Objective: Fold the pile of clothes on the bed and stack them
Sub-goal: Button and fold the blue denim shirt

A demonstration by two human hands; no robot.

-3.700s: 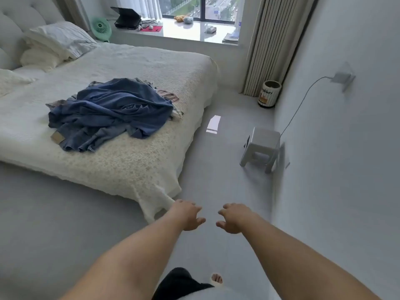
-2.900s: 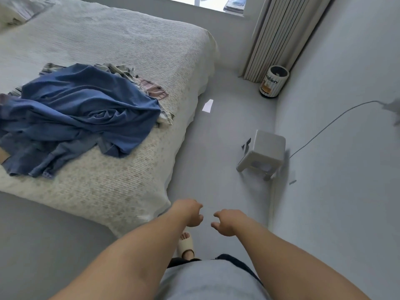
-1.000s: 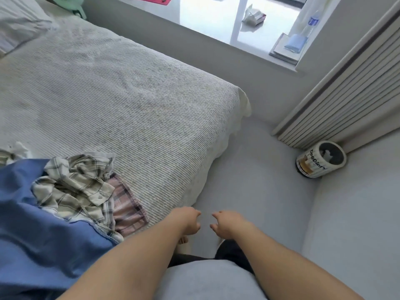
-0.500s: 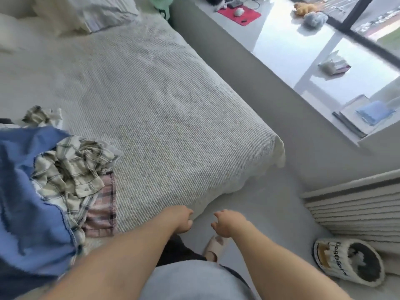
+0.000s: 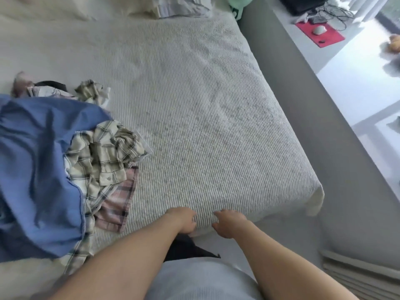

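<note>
A pile of clothes lies on the left side of the bed [image 5: 205, 126]. On top is a large blue garment [image 5: 36, 169]. A crumpled green-and-cream checked shirt [image 5: 101, 156] lies against its right edge, with a pink checked piece [image 5: 118, 204] under it. More small pieces poke out at the pile's far side [image 5: 91, 94]. My left hand [image 5: 184, 219] and my right hand [image 5: 229, 223] hover side by side over the bed's near edge, fingers loosely curled, holding nothing. Both are to the right of the pile and apart from it.
Pillows [image 5: 177, 5] lie at the head of the bed. A grey ledge [image 5: 303, 105] runs along the bed's right side, with a window sill bearing a red mat [image 5: 320, 33], a mouse and cables. Pleated curtain folds [image 5: 357, 276] show at the lower right.
I have walked from the foot of the room up to the bed's side and turned toward it. The pile is now close on my left. Both hands stay empty in front of me.
</note>
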